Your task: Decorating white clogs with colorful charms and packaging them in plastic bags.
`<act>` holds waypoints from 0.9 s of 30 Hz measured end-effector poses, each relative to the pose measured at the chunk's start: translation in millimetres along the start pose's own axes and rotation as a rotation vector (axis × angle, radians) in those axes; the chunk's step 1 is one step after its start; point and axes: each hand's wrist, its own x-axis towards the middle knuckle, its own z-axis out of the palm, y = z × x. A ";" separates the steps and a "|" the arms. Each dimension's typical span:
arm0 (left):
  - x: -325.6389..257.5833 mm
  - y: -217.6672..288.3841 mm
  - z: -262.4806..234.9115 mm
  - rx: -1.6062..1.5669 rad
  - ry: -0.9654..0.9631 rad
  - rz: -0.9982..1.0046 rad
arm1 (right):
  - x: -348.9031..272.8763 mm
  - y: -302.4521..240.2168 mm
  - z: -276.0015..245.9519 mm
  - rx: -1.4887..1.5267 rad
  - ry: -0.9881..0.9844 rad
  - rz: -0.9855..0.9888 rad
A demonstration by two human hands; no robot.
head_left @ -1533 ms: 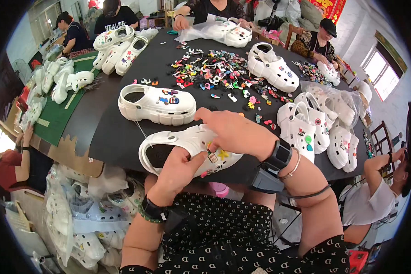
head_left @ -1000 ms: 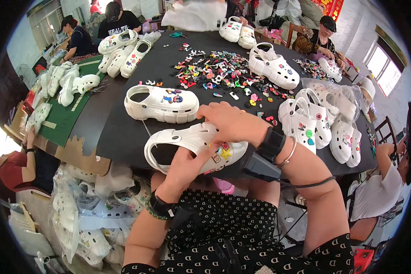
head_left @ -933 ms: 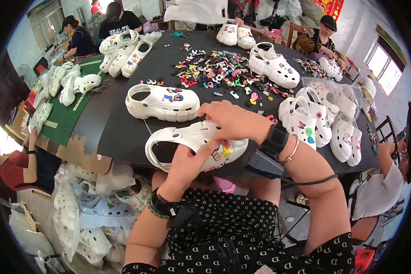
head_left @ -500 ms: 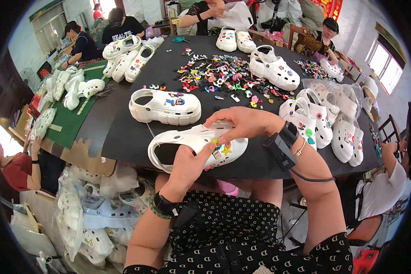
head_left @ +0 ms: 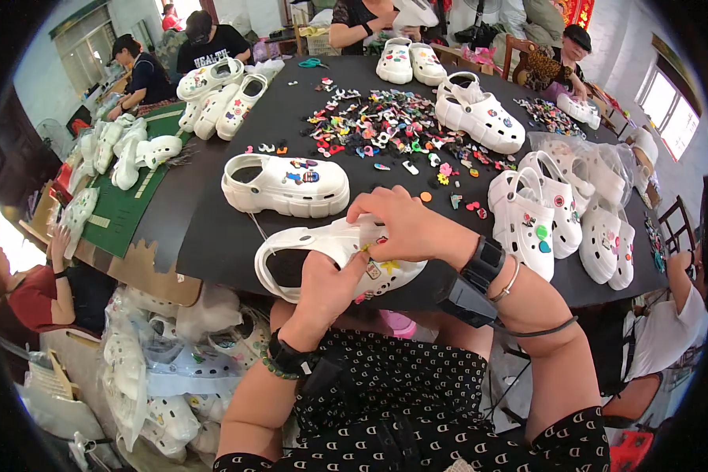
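Note:
A white clog (head_left: pixel 322 238) lies across the near edge of the black table, with a yellow star charm (head_left: pixel 389 267) and other colourful charms on its upper. My left hand (head_left: pixel 326 287) grips it at the foot opening, its fingers hidden inside and the thumb on top. From the other side my right hand (head_left: pixel 417 228) closes over the upper, thumb and fingers bent around the charm holes near the left thumb. Whether a small charm is between those fingertips is hidden. Just beyond sits a second white clog (head_left: pixel 252 193) with red and blue charms.
A pile of loose charms (head_left: pixel 385 118) spreads over the table (head_left: pixel 220 236) ahead. White clogs (head_left: pixel 511 212) stand at the right, more (head_left: pixel 480 114) at the far side and left. Bagged clogs (head_left: pixel 165 385) fill the floor at lower left. Several people sit around.
My right hand has shifted slightly over the clog's upper, its fingers more bent. The left keeps its grip. Across the table, a person's hands have moved right with a white clog.

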 end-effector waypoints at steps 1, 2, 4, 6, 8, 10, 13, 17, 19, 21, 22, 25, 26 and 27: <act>3.2 3.0 0.3 0.007 0.029 -0.044 | -0.7 1.4 -3.3 0.005 -0.016 -0.003; 7.8 6.6 3.5 0.006 0.043 -0.083 | -4.7 11.3 -5.4 -0.007 -0.002 0.001; 16.1 20.5 0.3 -0.066 0.001 -0.079 | -9.2 36.3 -4.1 0.448 0.092 -0.127; 21.4 45.1 -11.7 -0.025 -0.067 -0.336 | -23.8 24.6 -8.3 0.306 0.217 -0.027; 34.8 32.7 -31.0 -0.158 0.010 -0.461 | -35.5 24.6 -3.1 0.219 0.347 -0.075; 54.3 25.7 -52.6 0.035 0.088 -0.444 | -51.2 42.4 8.0 0.051 0.485 -0.147; 71.9 44.0 -86.5 0.485 0.055 -0.317 | -78.1 47.0 22.9 0.142 0.509 -0.075; 92.8 47.9 -124.2 1.095 0.166 -0.242 | -95.9 69.1 61.3 0.026 0.495 -0.003; 88.2 47.6 -111.1 1.185 0.229 -0.151 | -98.1 73.3 83.2 -0.072 0.523 0.071; 74.5 50.8 -99.4 1.295 0.271 -0.013 | -99.5 70.0 89.4 -0.109 0.542 0.059; 74.3 49.5 -104.6 1.302 0.279 -0.018 | -98.7 68.4 89.3 -0.152 0.562 0.057; 67.7 64.2 -130.1 1.204 0.162 0.050 | -99.4 64.0 88.5 -0.171 0.575 0.051; 68.6 70.0 -141.6 1.213 0.173 0.040 | -97.7 62.9 87.1 -0.189 0.583 0.054; 68.7 74.7 -153.0 1.501 0.107 0.270 | -97.2 62.1 86.6 -0.188 0.586 0.056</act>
